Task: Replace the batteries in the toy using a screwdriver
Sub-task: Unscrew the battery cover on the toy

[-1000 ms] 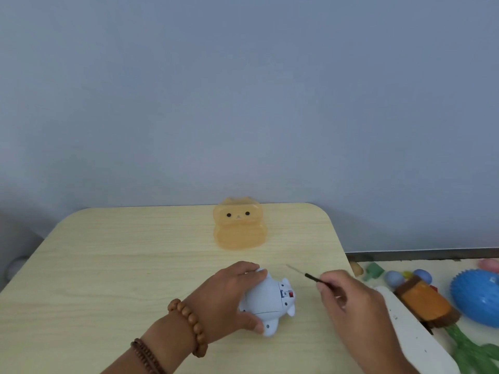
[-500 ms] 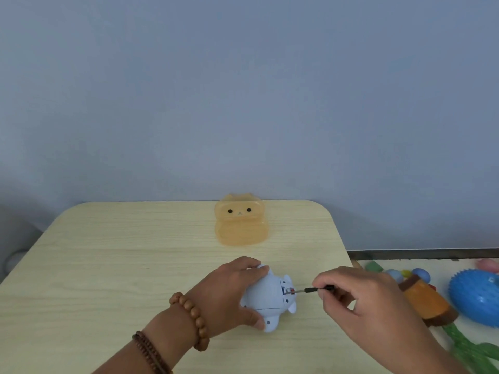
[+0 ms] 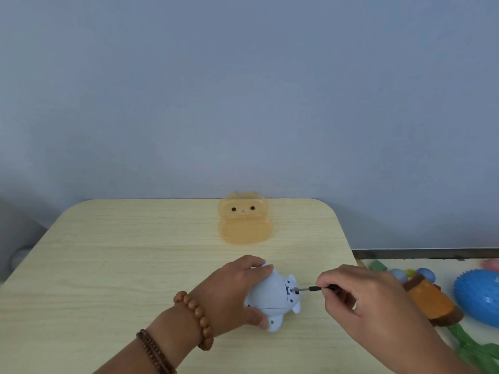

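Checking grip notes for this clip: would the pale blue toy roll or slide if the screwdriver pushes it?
Unheld, likely yes: the toy looks rounded and smooth, lying on the table, so a push from the screwdriver could rock or skid it. It looks like plastic, probably light. The left hand gripping it likely prevents that.

1. We read no words, numbers or brand marks anywhere.
2. The orange case on the counter bears only a drawn face: two black dots and a nose mark.
3. The toy shows a red spot, too small to read.
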Action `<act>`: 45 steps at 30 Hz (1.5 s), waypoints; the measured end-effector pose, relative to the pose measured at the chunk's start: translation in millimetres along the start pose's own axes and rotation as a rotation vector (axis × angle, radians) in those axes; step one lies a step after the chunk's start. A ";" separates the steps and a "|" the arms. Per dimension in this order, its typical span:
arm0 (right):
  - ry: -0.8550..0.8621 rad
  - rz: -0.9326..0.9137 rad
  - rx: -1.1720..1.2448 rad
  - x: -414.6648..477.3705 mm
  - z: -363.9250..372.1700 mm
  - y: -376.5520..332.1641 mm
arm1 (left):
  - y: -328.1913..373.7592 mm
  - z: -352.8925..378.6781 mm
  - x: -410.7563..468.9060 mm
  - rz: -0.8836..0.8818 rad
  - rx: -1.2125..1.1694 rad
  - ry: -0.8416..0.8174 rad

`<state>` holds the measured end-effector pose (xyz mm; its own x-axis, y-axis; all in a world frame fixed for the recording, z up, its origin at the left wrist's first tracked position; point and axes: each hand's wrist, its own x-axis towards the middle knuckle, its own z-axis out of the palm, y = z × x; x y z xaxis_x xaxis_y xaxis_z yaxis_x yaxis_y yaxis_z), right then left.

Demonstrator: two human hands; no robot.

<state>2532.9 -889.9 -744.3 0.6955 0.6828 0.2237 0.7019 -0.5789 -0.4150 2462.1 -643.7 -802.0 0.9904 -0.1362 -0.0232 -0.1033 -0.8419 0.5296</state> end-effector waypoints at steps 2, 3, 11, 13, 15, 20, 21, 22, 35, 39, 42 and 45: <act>-0.033 -0.024 -0.094 4.9 -3.1 -3.9 | 0.1 0.1 0.5 0.001 0.003 0.001; -0.053 -0.036 -0.140 8.4 -4.5 -6.8 | 0.0 0.5 0.9 0.000 0.003 0.001; -0.396 -0.041 -0.387 43.9 -5.1 -30.5 | 1.6 1.6 3.0 -0.003 -0.006 0.011; -0.405 -0.047 -0.457 48.5 -4.0 -33.4 | 2.0 2.4 3.9 0.001 -0.012 0.013; -0.361 -0.048 -0.521 50.2 -0.4 -33.7 | 2.6 3.1 4.3 0.006 -0.013 0.009; -0.259 -0.008 -0.546 51.8 5.2 -28.9 | 1.0 4.9 4.2 0.005 -0.009 0.015; -0.261 0.002 -0.535 51.3 6.9 -27.3 | 0.1 5.4 4.0 0.001 -0.012 0.018; -0.268 0.005 -0.521 50.2 8.2 -26.9 | -0.5 5.9 3.6 -0.003 -0.014 0.019; -0.431 -0.049 -0.583 47.1 -1.5 -24.5 | -0.2 11.5 8.4 0.004 -0.036 -0.002; -0.393 -0.055 -0.511 43.8 -2.7 -21.0 | 0.7 10.9 7.7 0.011 -0.041 0.004; -0.420 -0.041 -0.486 41.7 -4.6 -18.7 | 0.8 10.8 6.7 0.004 -0.048 0.003; -0.421 -0.037 -0.512 42.3 -1.2 -18.3 | 1.1 10.3 7.3 -0.001 -0.053 0.009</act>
<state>2549.7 -851.0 -726.2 0.6227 0.7621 -0.1773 0.7810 -0.6192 0.0813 2468.2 -651.0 -810.2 0.9914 -0.1302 -0.0165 -0.0973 -0.8133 0.5736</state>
